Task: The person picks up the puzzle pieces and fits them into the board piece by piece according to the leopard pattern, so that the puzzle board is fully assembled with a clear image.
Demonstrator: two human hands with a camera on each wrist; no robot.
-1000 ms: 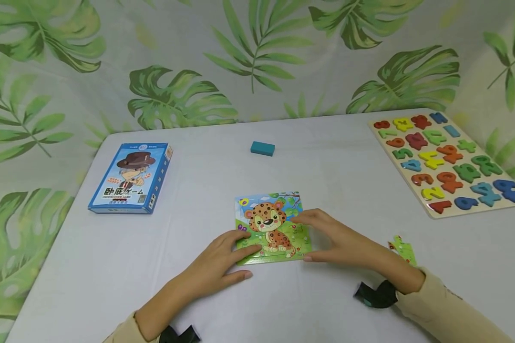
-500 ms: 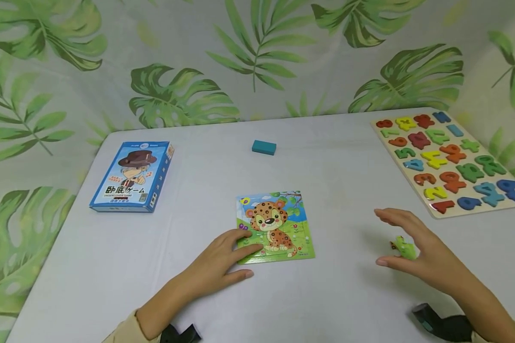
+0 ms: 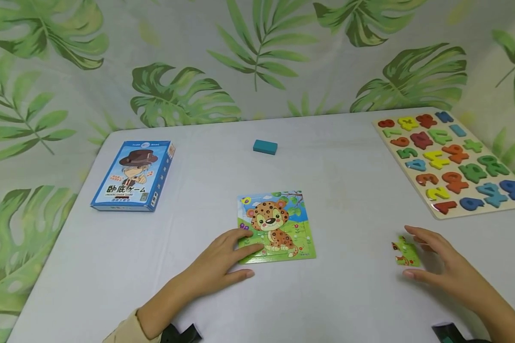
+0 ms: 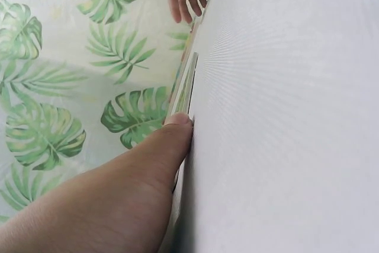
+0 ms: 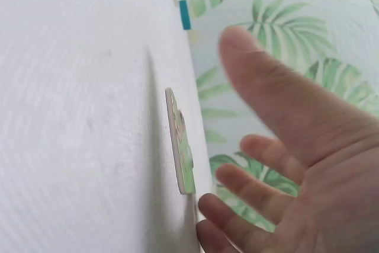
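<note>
A square jigsaw puzzle (image 3: 283, 228) with a spotted leopard cub on green grass lies flat in the middle of the table. My left hand (image 3: 214, 262) rests on its lower left part, fingers spread over the edge and thumb on the cloth side. Off to the right lies a loose green jigsaw piece (image 3: 406, 252) with reddish marks and a tab. Around its right side hovers my right hand (image 3: 452, 267), thumb and fingers apart, holding nothing. The right wrist view has this jigsaw piece (image 5: 182, 152) flat on the table, with a gap to the thumb.
A blue card-game box (image 3: 130, 176) stands at the left. Near the back edge is a small teal block (image 3: 265, 147). At the far right lies a wooden board (image 3: 435, 213) bearing colourful numbers and signs. A leaf-patterned cloth (image 3: 279, 62) hangs behind the table.
My right hand has left the puzzle's right edge and travelled right, lowering beside the loose jigsaw piece. The left hand has stayed on the puzzle.
</note>
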